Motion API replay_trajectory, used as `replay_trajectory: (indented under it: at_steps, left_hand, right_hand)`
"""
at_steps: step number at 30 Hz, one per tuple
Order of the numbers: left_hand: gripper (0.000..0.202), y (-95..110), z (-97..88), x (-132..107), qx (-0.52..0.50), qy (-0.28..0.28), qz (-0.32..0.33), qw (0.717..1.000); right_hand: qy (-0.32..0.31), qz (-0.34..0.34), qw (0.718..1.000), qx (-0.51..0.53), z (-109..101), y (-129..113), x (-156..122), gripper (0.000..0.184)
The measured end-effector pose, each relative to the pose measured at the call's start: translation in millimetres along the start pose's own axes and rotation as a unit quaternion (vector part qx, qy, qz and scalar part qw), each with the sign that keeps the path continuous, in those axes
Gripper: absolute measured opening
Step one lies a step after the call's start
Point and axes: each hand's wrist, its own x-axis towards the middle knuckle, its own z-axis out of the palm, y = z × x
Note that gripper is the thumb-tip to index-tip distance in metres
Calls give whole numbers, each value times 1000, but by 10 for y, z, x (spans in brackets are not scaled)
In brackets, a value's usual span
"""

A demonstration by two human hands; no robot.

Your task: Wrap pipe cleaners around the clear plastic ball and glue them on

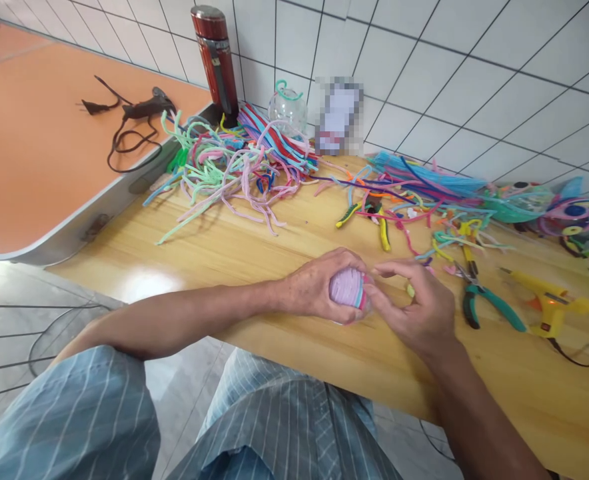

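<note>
Two hands share a lilac pipe-cleaner ball [345, 288] above the near edge of the desk [274, 250], my left hand [314, 288] in a closed grip around it, my right hand [419, 312] pinching its striped rim, and I judge a slack pinch could let the winding spring loose.

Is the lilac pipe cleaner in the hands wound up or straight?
Wound up: the lilac pipe cleaner forms a ball of tight coils, cupped in the left hand, the right hand pinching its edge.
</note>
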Motion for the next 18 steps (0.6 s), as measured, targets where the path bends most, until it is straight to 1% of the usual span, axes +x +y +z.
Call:
replay_trajectory:
  at_steps: [2, 5, 9, 11, 14, 18]
  left_hand:
    - [59, -7, 3, 0, -2, -1, -5, 1000]
    - [61, -16, 9, 3, 3, 1, -4, 1000]
    - [59, -10, 8, 9, 11, 1, -3, 1000]
    - [58, -3, 2, 8, 13, -3, -3, 1000]
    - [57, 3, -15, -11, 18, -6, 1, 1000]
    - [58, 12, -46, -48, 38, -1, -6, 999]
  right_hand:
    - [-1, -19, 999, -25, 10, -26, 20, 22]
    - [8, -37, 999, -30, 33, -48, 27, 24]
    - [23, -36, 999, -30, 66, -56, 2, 26]
    - [27, -25, 999, -36, 76, -63, -9, 23]
    - [21, 10, 999, -24, 52, -88, 3, 18]
    - [-28, 58, 998, 23, -93, -98, 29, 14]
